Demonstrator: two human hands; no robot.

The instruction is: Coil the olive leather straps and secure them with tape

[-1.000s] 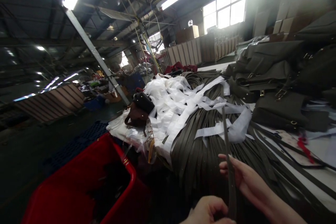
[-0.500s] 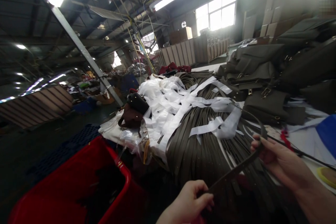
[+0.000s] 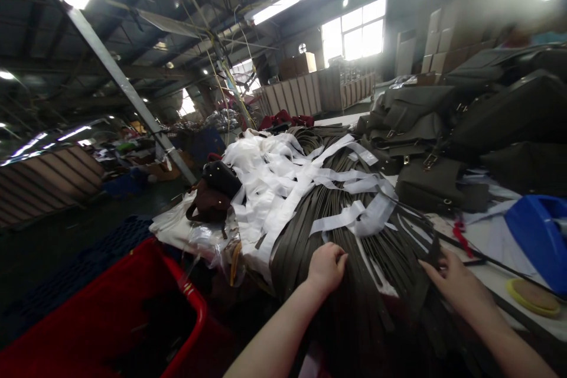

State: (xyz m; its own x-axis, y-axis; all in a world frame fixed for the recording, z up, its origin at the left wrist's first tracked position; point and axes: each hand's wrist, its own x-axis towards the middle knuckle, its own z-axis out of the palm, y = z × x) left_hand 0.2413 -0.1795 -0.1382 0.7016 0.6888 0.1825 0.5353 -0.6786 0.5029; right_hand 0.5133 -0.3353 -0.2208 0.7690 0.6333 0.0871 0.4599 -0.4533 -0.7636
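Observation:
A big heap of dark olive straps (image 3: pixel 354 283) hangs over the table's near edge, with white paper strips (image 3: pixel 283 183) strewn across its top. My left hand (image 3: pixel 326 266) rests on the heap with its fingers curled onto the straps. My right hand (image 3: pixel 452 277) lies on the heap's right side, fingers stretched along a strap. Whether either hand grips a strap is hard to make out.
A red plastic crate (image 3: pixel 146 319) stands on the floor at lower left. Dark olive bags (image 3: pixel 434 183) are piled at the back right of the table. A blue container (image 3: pixel 538 236) and a yellow disc (image 3: pixel 531 295) sit at the right. Small dark bags (image 3: pixel 212 195) lie left of the paper.
Both hands held one strap up in the air before; now the strap is down on the heap and both hands rest on the pile. The view has shifted right.

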